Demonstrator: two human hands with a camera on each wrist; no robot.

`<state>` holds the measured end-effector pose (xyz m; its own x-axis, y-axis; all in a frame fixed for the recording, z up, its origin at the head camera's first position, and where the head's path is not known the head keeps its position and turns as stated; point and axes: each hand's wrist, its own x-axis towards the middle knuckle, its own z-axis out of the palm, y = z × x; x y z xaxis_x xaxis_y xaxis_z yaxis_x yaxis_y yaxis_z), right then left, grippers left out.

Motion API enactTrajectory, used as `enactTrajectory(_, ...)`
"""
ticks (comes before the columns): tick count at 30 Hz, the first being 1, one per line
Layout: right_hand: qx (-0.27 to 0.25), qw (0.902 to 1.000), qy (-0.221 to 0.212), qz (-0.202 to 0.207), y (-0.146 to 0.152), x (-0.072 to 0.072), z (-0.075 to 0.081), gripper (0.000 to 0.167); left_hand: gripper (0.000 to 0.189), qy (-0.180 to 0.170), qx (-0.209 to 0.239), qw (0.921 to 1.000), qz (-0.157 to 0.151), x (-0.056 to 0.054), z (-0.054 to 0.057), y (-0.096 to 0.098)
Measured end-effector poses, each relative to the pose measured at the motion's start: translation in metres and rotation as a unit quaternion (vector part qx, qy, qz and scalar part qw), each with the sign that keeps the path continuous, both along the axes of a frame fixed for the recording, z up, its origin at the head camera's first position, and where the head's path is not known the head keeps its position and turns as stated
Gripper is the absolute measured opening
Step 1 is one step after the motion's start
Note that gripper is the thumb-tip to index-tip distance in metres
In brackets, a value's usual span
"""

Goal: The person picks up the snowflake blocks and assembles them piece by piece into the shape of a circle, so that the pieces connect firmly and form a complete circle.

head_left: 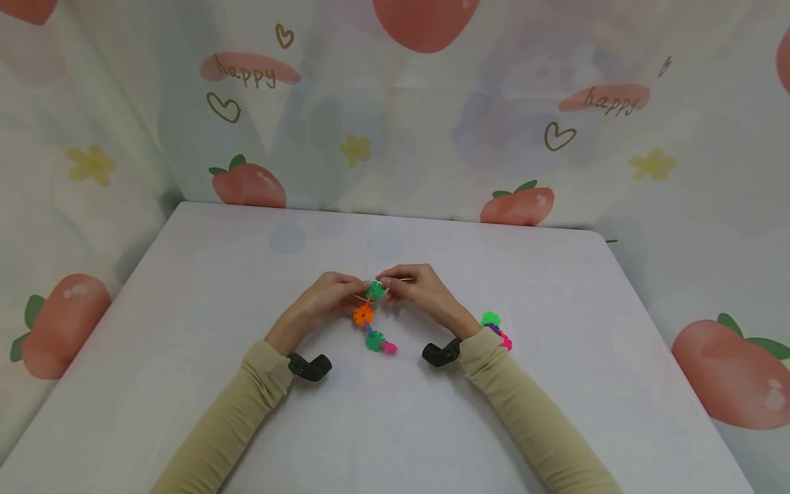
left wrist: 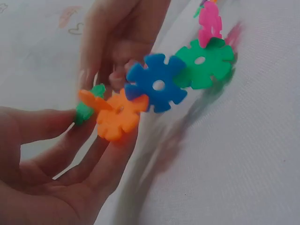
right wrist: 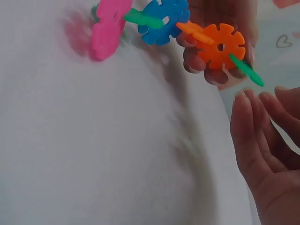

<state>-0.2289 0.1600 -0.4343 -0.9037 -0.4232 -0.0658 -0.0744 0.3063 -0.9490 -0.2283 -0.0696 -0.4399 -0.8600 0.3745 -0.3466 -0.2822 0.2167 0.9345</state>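
Your left hand (head_left: 327,296) pinches the end green disc (head_left: 374,291), chain (head_left: 363,315) trailing away from the tabletop's far edge (head_left: 395,222), your right hand's (head_left: 424,288) empty fingers just beside.

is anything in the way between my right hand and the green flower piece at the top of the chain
Nothing visible. In the right wrist view, your right hand is close to the green flower piece, with only open space between. Your left hand holds it from the other side.

There are two hands (head_left: 326,296) (head_left: 426,288) and one chain (head_left: 358,316) of six discs (left wrist: 159,72): two green, two orange, one blue, one pink. One cluster (head_left: 492,329) overlaps uncountably.
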Motion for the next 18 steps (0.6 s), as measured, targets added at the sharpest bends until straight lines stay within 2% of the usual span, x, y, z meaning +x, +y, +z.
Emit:
enactTrajectory(8,0.075,0.9968,0.027,0.002,0.031,0.014,0.011,0.029,0.033,-0.01,0.001,0.9999,-0.007,0.001,0.0,-0.003)
enactTrajectory(18,0.13,0.9905,0.042,-0.011,0.082,0.038,0.018,0.029,0.03,-0.019,0.009,0.9998,0.002,0.0,0.002,-0.006)
